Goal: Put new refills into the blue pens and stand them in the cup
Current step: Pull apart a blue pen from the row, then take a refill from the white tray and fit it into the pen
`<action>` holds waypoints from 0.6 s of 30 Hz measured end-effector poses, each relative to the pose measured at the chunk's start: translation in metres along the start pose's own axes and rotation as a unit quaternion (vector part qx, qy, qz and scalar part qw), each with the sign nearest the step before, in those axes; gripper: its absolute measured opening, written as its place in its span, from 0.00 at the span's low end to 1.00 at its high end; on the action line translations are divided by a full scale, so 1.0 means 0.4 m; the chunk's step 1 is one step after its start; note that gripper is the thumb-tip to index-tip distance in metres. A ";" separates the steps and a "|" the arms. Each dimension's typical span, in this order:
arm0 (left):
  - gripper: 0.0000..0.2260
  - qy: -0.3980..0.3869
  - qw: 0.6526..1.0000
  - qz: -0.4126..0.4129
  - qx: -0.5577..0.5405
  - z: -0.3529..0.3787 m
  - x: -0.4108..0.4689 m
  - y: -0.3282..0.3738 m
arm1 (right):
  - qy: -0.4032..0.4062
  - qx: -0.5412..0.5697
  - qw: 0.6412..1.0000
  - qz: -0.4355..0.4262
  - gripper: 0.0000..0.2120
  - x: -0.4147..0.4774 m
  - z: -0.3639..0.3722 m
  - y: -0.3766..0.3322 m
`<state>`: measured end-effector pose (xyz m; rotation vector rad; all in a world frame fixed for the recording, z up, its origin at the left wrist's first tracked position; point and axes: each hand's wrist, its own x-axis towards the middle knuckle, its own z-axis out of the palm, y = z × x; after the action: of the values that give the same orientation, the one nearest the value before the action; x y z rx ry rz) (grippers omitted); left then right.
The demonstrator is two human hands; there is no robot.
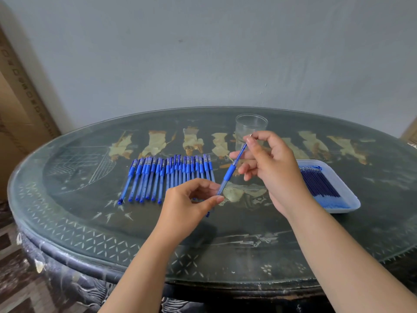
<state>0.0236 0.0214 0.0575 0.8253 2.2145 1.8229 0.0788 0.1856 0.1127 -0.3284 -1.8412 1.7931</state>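
Your left hand (pixel 189 199) pinches the bottom end of a translucent blue plastic pen (pixel 230 171), held tilted above the dark glass-topped oval table (pixel 90 199). Your right hand (pixel 270 163) pinches the thin blue refill (pixel 240 153) poking out the top. The clear round plastic cup (pixel 250 125) stands just behind. The row of blue pens (pixel 167 177) lies left, and the white plastic tray (pixel 352 206) of refills sits right.

A dark oval table (pixel 90 222) with a glass top and pale painted figures carries everything. A row of blue pens (pixel 167 177) lies side by side near its middle, capped ends toward the wall. A clear cup (pixel 250 127) stands upright behind them, to the right. At the right sits a white tray (pixel 352 199) of dark refills (pixel 320 184)
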 end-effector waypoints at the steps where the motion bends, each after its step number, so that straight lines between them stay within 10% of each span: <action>1: 0.10 -0.001 1.000 0.000 -0.001 -0.001 -0.001 0.001 | -0.007 -0.006 1.000 -0.004 0.02 0.002 -0.002 -0.005; 8: 0.09 0.004 1.000 -0.012 -0.015 -0.006 0.001 0.003 | -0.045 -0.056 0.997 -0.025 0.11 0.013 -0.006 -0.014; 15: 0.08 -0.004 0.999 -0.025 -0.020 -0.014 0.000 -0.002 | 0.065 0.138 0.988 -0.023 0.09 0.069 -0.071 -0.074; 18: 0.08 0.037 0.998 -0.033 -0.044 -0.015 0.003 -0.013 | 0.112 -0.034 0.993 -0.031 0.10 0.098 -0.127 -0.051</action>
<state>0.0183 0.0166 0.0545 0.6712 2.1594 1.9336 0.0775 0.2475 0.1391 -0.4728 -1.7371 1.5863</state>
